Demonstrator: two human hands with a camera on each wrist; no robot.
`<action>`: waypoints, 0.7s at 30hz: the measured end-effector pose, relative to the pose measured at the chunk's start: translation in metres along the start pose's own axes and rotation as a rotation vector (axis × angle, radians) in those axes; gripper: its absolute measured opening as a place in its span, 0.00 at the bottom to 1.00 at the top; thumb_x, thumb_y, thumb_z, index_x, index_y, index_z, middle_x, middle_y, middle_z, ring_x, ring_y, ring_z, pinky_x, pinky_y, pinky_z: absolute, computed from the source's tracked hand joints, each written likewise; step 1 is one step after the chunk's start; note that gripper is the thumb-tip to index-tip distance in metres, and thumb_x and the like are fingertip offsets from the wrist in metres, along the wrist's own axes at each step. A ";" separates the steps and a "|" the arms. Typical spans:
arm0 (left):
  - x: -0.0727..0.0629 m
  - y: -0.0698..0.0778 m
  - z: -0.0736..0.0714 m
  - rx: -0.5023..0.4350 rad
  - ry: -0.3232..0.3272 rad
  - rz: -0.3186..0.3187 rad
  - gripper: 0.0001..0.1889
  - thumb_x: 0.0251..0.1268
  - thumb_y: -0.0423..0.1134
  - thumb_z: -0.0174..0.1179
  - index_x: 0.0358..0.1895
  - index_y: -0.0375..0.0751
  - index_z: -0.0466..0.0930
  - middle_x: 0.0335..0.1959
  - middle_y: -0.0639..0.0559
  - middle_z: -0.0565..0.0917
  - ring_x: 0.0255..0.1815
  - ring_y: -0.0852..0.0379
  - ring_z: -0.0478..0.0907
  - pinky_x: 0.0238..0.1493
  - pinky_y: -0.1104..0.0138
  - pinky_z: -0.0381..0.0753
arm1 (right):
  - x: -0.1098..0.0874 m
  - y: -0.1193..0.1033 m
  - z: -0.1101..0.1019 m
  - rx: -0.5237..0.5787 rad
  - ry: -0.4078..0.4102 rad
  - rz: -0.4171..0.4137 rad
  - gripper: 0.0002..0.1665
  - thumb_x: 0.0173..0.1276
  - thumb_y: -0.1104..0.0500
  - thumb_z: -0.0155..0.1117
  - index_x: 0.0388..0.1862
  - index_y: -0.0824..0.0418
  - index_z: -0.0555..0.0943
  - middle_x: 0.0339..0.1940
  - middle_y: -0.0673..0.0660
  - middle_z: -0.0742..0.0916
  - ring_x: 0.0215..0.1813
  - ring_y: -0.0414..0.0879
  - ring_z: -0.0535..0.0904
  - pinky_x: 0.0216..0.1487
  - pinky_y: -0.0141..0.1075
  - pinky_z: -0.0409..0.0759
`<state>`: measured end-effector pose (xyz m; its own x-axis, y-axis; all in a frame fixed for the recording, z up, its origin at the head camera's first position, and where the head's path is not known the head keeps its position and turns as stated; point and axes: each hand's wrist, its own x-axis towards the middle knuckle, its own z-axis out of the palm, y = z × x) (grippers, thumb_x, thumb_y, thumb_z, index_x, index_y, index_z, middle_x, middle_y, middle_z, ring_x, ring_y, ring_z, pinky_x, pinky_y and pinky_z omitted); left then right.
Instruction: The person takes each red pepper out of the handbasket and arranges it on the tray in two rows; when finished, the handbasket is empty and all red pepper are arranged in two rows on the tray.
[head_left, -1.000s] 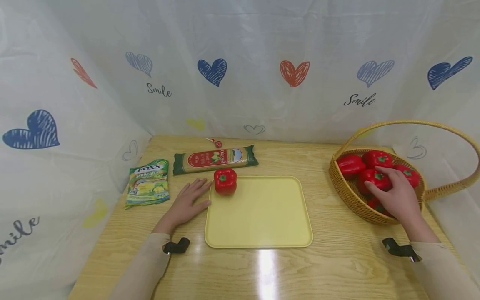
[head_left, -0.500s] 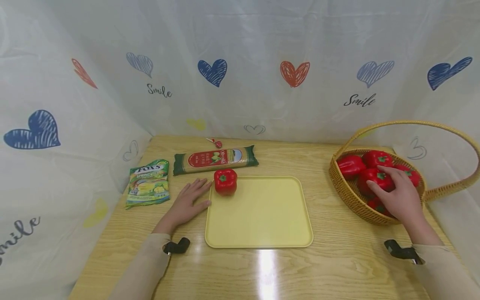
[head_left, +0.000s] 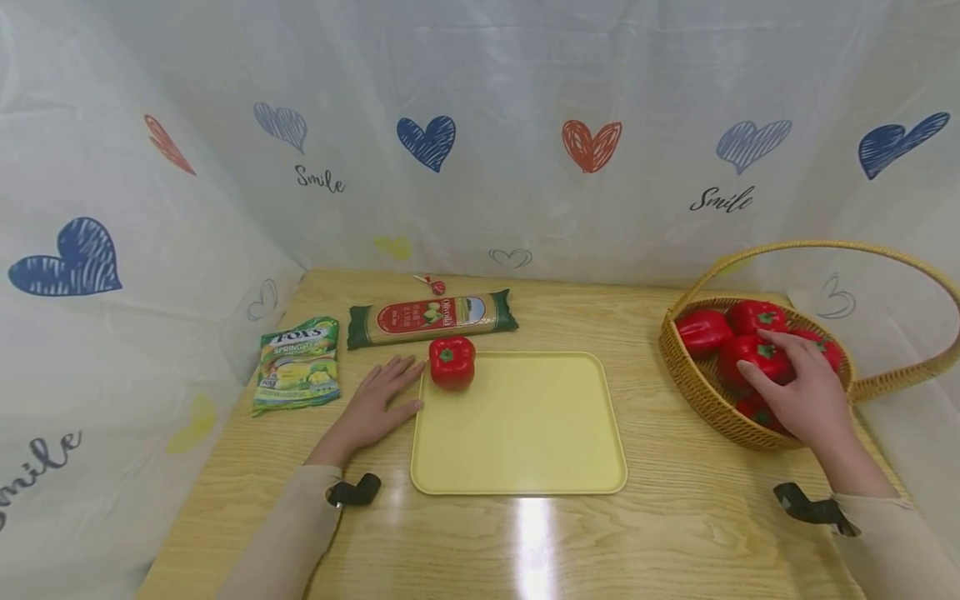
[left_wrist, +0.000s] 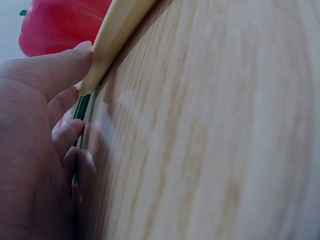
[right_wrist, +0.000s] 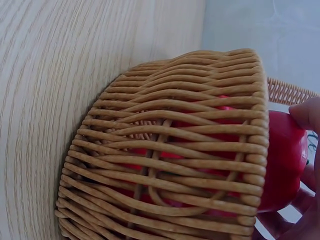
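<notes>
At the right, my right hand [head_left: 813,396] reaches over a wicker basket [head_left: 686,383] and grips a red bell pepper [head_left: 738,367], thumb on its near side and fingers over the far side. In the right wrist view this bell pepper [right_wrist: 285,165] rises above the woven rim, fingers around it. Several other red bell peppers lie in the basket. My left hand [head_left: 378,404] rests flat on the table, fingers spread, its fingertips at the left edge of a yellow tray [head_left: 525,433]. Another red bell pepper [head_left: 452,371] stands in the tray's far left corner.
Behind the tray lies a long green-ended pasta packet [head_left: 431,319], with a lollipop [head_left: 437,287] beyond it. A green candy bag [head_left: 296,367] lies left of my left hand. The basket's tall handle [head_left: 817,244] arches up on the right. A printed curtain [head_left: 495,208] encloses the table.
My right wrist has shifted slightly to the right, with the hand still around the bell pepper in the basket. The left hand keeps its place beside the tray.
</notes>
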<state>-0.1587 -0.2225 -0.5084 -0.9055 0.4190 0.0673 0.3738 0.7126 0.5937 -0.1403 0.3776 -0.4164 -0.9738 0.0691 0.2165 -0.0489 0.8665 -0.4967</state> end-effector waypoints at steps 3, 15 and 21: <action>0.000 0.000 0.000 0.000 0.001 0.001 0.35 0.74 0.52 0.59 0.79 0.46 0.62 0.81 0.43 0.59 0.83 0.41 0.46 0.82 0.46 0.36 | -0.001 -0.002 -0.001 0.001 0.000 -0.003 0.37 0.74 0.50 0.65 0.74 0.67 0.68 0.69 0.77 0.69 0.65 0.78 0.64 0.56 0.77 0.64; 0.000 0.000 0.000 0.000 0.001 0.001 0.35 0.74 0.52 0.60 0.79 0.46 0.63 0.80 0.43 0.60 0.83 0.40 0.46 0.82 0.46 0.37 | -0.002 -0.007 -0.005 0.025 0.003 -0.022 0.36 0.74 0.50 0.65 0.74 0.65 0.69 0.70 0.76 0.69 0.67 0.77 0.62 0.57 0.77 0.63; 0.000 0.000 0.000 -0.001 0.003 0.003 0.35 0.74 0.52 0.60 0.79 0.46 0.63 0.80 0.43 0.60 0.83 0.41 0.46 0.82 0.47 0.37 | -0.003 -0.012 -0.007 0.038 0.011 -0.044 0.36 0.74 0.52 0.66 0.75 0.64 0.69 0.70 0.75 0.69 0.66 0.76 0.63 0.55 0.77 0.64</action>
<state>-0.1592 -0.2228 -0.5084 -0.9050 0.4193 0.0720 0.3765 0.7106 0.5944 -0.1354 0.3703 -0.4052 -0.9680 0.0369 0.2481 -0.1004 0.8494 -0.5182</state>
